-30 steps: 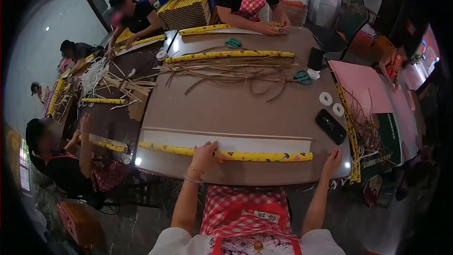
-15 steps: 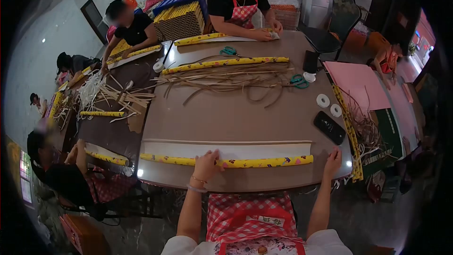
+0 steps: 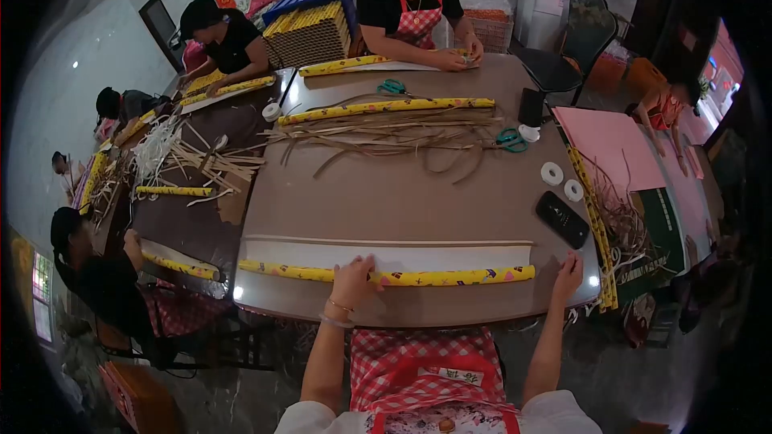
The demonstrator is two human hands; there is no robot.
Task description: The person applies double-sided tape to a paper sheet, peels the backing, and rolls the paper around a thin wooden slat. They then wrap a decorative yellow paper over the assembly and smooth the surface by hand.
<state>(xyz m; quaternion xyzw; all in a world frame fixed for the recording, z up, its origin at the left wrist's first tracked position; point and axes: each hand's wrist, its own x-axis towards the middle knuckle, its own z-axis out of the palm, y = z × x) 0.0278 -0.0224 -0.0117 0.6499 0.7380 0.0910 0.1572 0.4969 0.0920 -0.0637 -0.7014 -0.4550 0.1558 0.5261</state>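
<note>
A long roll of yellow patterned paper (image 3: 458,276) lies along the near side of the brown table, with its white underside (image 3: 450,256) spread flat behind it. A thin brown strip (image 3: 386,242) runs along the far edge of that white sheet. My left hand (image 3: 353,278) wraps over the roll left of its middle, fingers bent around it. Off the roll's right end, my right hand (image 3: 568,273) is raised by the table's right corner with its fingers curled together. Whether a small thing is in those fingers cannot be made out.
Across the table are brown strips (image 3: 386,135), another yellow roll (image 3: 386,111), scissors (image 3: 511,141) and a black phone (image 3: 561,219). Tape rolls (image 3: 552,174) lie near the phone. Several co-workers sit around, one opposite (image 3: 414,16) handling yellow paper. Pink sheets (image 3: 607,145) lie at right.
Both my hands and the yellow roll stay almost where they were. The co-worker at the lower left has lifted their head and moved a hand; another at the upper left leans differently.
</note>
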